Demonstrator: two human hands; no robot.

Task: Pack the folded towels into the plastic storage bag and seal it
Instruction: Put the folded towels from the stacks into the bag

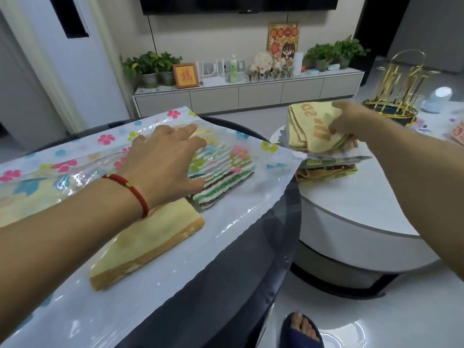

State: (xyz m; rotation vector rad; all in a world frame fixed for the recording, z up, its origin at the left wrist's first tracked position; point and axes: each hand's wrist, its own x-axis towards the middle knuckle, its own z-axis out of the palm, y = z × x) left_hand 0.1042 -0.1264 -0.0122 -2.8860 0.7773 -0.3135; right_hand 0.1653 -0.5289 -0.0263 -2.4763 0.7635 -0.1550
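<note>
A clear plastic storage bag (226,212) printed with flowers lies flat on the dark glass table. Inside it lie a yellow folded towel (150,244) near me and a green, brown and white striped towel (221,182) beyond it. My left hand (163,164), a red cord at its wrist, rests flat on the bag's top layer with fingers spread. To the right, my right hand (351,121) grips a yellow towel with orange letters (311,129), lifted at the top of a stack of folded towels (329,164) on a white round table.
The white round table (356,222) stands right of the dark glass table (251,272), close to its edge. A gold wire rack (399,96) and a white jar (438,99) stand at the far right. A foot in a blue slipper (301,327) is on the floor below.
</note>
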